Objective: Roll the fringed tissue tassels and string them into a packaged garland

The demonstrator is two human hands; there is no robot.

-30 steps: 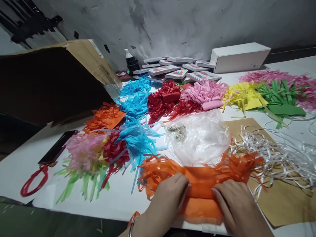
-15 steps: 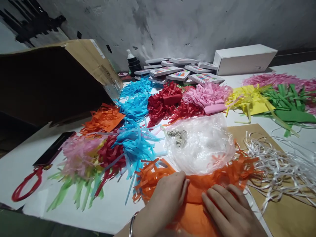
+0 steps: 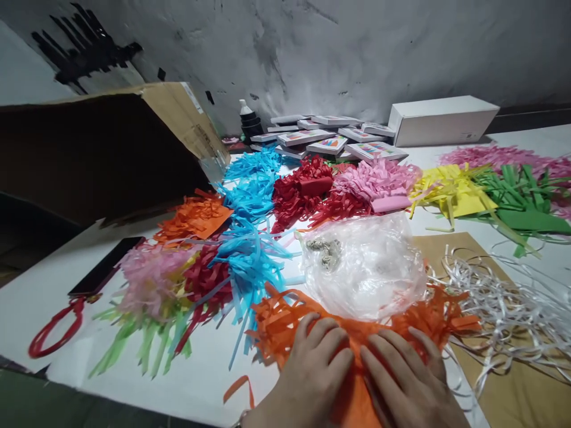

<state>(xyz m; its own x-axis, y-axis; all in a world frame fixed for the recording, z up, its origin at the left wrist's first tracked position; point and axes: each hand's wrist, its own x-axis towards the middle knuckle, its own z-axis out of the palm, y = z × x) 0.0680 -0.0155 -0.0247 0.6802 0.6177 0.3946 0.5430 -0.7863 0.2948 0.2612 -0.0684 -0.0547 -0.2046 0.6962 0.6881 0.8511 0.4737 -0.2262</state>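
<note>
A sheet of orange tissue paper [image 3: 357, 392], with fringed strips at both sides, lies in front of me at the table's near edge. My left hand [image 3: 314, 365] is closed on its left part, fingers bent over the top and the thumb hidden. Beside it, my right hand [image 3: 408, 371] grips the right part, its longer-stretched fingers laid over the paper and its thumb out of sight. A narrow strip of orange shows between the two hands. Just beyond the paper rests a crumpled clear plastic bag [image 3: 366, 267] with a small greyish bundle of cord [image 3: 325, 252].
Fringed tissue bundles in blue [image 3: 250, 249], red [image 3: 298, 193], pink [image 3: 379, 181], yellow [image 3: 452, 190] and green [image 3: 530, 217] cover the table. White ribbons [image 3: 504, 309] lie on brown paper [image 3: 530, 398]. A phone [image 3: 107, 264], a cardboard box [image 3: 178, 119] and a white box [image 3: 439, 125] stand around.
My left hand's fingers have moved forward and spread over the orange paper's folded band, covering more of it. A loose orange strip now shows left of my wrist. The view has shifted slightly.
</note>
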